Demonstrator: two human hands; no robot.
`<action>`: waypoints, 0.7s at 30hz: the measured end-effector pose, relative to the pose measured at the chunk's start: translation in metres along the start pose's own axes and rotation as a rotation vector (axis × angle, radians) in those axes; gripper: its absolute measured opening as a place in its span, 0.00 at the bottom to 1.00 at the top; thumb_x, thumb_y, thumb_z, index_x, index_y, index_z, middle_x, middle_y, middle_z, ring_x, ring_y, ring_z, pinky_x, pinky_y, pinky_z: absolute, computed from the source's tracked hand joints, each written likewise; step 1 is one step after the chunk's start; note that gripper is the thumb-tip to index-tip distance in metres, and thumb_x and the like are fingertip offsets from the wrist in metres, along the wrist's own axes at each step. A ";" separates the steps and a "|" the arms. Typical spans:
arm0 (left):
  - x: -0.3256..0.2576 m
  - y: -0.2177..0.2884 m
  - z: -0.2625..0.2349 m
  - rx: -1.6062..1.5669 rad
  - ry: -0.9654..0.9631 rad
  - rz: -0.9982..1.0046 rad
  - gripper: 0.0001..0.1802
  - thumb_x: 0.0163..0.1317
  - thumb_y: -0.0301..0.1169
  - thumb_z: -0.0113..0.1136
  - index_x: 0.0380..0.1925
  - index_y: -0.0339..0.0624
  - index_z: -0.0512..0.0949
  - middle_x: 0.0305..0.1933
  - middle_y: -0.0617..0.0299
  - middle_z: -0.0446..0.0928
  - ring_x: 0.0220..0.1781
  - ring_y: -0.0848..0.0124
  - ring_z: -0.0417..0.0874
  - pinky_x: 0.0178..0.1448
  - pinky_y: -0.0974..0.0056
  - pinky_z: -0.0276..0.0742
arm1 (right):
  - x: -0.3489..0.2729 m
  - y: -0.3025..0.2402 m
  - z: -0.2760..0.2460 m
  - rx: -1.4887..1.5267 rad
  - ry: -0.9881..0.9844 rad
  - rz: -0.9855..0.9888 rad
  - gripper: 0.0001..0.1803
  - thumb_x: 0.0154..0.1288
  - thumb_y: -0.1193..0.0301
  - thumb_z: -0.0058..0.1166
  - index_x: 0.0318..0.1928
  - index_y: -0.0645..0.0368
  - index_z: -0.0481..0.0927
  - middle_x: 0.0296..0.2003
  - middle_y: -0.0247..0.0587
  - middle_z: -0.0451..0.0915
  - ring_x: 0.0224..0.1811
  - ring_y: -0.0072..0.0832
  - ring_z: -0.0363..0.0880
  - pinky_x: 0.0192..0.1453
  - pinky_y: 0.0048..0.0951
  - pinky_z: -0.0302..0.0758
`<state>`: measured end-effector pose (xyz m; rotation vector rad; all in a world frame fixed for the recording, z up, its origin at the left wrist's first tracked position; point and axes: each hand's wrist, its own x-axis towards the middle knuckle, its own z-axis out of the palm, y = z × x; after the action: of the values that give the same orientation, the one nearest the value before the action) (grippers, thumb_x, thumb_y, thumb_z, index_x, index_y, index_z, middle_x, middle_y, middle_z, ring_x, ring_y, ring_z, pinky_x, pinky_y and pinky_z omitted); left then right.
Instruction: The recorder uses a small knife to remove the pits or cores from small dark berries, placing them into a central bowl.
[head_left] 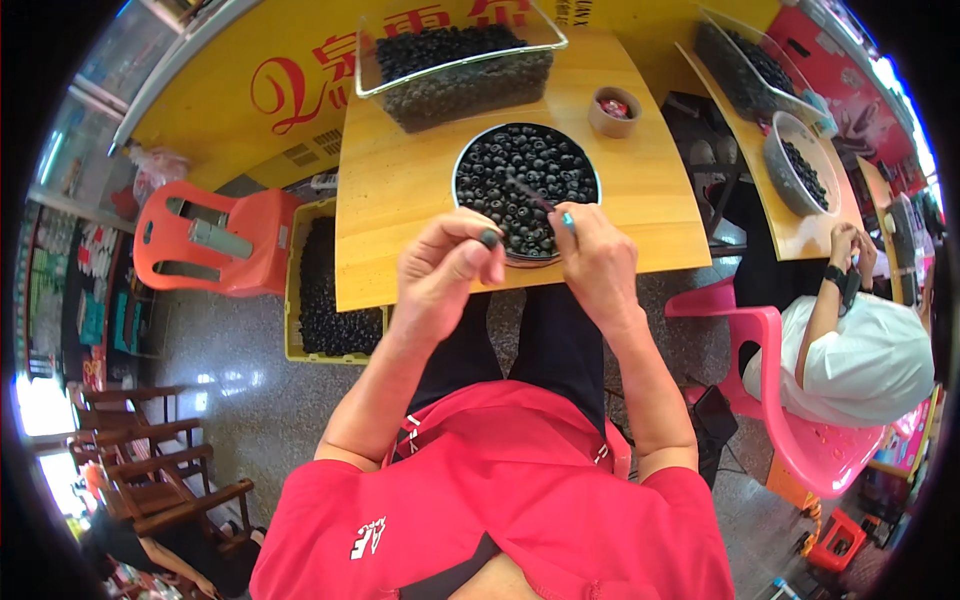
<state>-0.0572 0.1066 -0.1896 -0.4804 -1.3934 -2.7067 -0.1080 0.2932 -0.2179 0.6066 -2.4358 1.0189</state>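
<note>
Just beyond the front edge of the table, my left hand point(445, 265) pinches a small dark round fruit point(489, 239) between thumb and fingertips. Close to its right, my right hand point(598, 258) is closed around a small knife point(568, 222) with a light-blue handle. The knife's narrow dark blade slants up and left over the bowl, slightly blurred. Beneath both hands a round pale-rimmed bowl point(456, 170) is filled with more dark round fruits point(530, 165). The palm side of my right hand is hidden.
A clear plastic bin point(470, 85) of dark fruits stands behind the bowl on the wooden table point(400, 200), with a small brown cup point(614, 112) at right. A yellow crate point(296, 335) and orange chair point(245, 235) are left. Another person point(850, 345) sits right.
</note>
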 end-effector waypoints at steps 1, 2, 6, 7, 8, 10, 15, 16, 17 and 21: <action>0.000 0.007 -0.010 0.074 0.060 0.068 0.07 0.67 0.25 0.57 0.43 0.34 0.76 0.37 0.58 0.78 0.34 0.73 0.79 0.39 0.71 0.74 | 0.002 -0.001 -0.003 0.016 0.021 0.029 0.05 0.66 0.72 0.56 0.39 0.61 0.79 0.34 0.46 0.79 0.31 0.46 0.79 0.34 0.39 0.75; -0.001 0.016 -0.023 0.152 0.124 0.138 0.08 0.67 0.24 0.57 0.44 0.34 0.76 0.38 0.56 0.79 0.34 0.73 0.80 0.39 0.71 0.74 | 0.004 -0.003 -0.005 0.036 0.039 0.056 0.06 0.67 0.72 0.56 0.39 0.62 0.79 0.34 0.47 0.79 0.31 0.46 0.79 0.34 0.38 0.75; -0.009 0.052 -0.108 0.469 0.491 0.238 0.10 0.63 0.23 0.62 0.43 0.36 0.75 0.38 0.59 0.80 0.34 0.75 0.80 0.40 0.72 0.75 | 0.000 0.008 -0.009 -0.047 0.028 0.096 0.08 0.67 0.70 0.56 0.40 0.62 0.79 0.35 0.48 0.79 0.32 0.45 0.80 0.35 0.37 0.75; -0.016 0.055 -0.137 0.496 0.555 0.223 0.10 0.62 0.23 0.63 0.43 0.37 0.75 0.38 0.60 0.80 0.33 0.76 0.80 0.39 0.72 0.75 | -0.002 0.012 -0.007 -0.075 0.038 0.080 0.08 0.68 0.69 0.57 0.40 0.62 0.79 0.34 0.48 0.78 0.31 0.44 0.79 0.35 0.37 0.74; -0.026 0.056 -0.168 0.524 0.619 0.208 0.10 0.62 0.23 0.64 0.42 0.37 0.75 0.38 0.62 0.80 0.33 0.77 0.79 0.39 0.73 0.75 | -0.003 0.014 -0.005 -0.064 0.029 0.068 0.08 0.68 0.69 0.57 0.40 0.62 0.79 0.34 0.48 0.78 0.31 0.44 0.79 0.35 0.37 0.74; -0.051 0.050 -0.224 0.713 0.822 0.096 0.11 0.61 0.23 0.64 0.43 0.37 0.76 0.37 0.64 0.79 0.31 0.78 0.79 0.37 0.74 0.74 | -0.005 0.015 -0.002 -0.088 0.029 0.095 0.09 0.68 0.68 0.57 0.40 0.62 0.79 0.34 0.48 0.78 0.31 0.44 0.79 0.35 0.37 0.73; -0.116 0.023 -0.323 1.248 1.095 0.012 0.21 0.58 0.28 0.67 0.50 0.32 0.75 0.45 0.54 0.78 0.43 0.67 0.80 0.51 0.64 0.76 | -0.003 0.015 0.008 -0.036 0.022 0.117 0.08 0.68 0.71 0.56 0.41 0.63 0.79 0.33 0.49 0.78 0.32 0.43 0.78 0.34 0.36 0.72; -0.114 0.023 -0.323 1.255 1.120 0.015 0.24 0.58 0.29 0.67 0.53 0.32 0.74 0.49 0.51 0.77 0.48 0.64 0.78 0.57 0.60 0.74 | -0.003 0.020 0.011 -0.042 0.052 0.075 0.07 0.68 0.72 0.55 0.42 0.64 0.78 0.34 0.50 0.78 0.32 0.43 0.79 0.35 0.36 0.73; -0.102 0.025 -0.310 1.305 1.085 0.101 0.23 0.59 0.29 0.66 0.53 0.32 0.74 0.48 0.52 0.77 0.49 0.65 0.78 0.56 0.61 0.75 | -0.004 0.026 0.012 -0.049 0.081 0.035 0.07 0.68 0.74 0.54 0.43 0.64 0.78 0.34 0.50 0.79 0.33 0.44 0.79 0.36 0.36 0.74; -0.032 0.043 -0.187 1.193 0.703 0.301 0.12 0.65 0.26 0.58 0.48 0.35 0.77 0.44 0.59 0.79 0.45 0.72 0.79 0.51 0.68 0.75 | -0.004 0.036 0.012 -0.022 0.072 0.048 0.08 0.68 0.76 0.53 0.45 0.65 0.77 0.38 0.50 0.81 0.39 0.44 0.82 0.41 0.35 0.77</action>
<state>-0.0648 -0.0722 -0.2669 0.3047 -2.0298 -1.1904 -0.1269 0.3083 -0.2475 0.4974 -2.4060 1.0134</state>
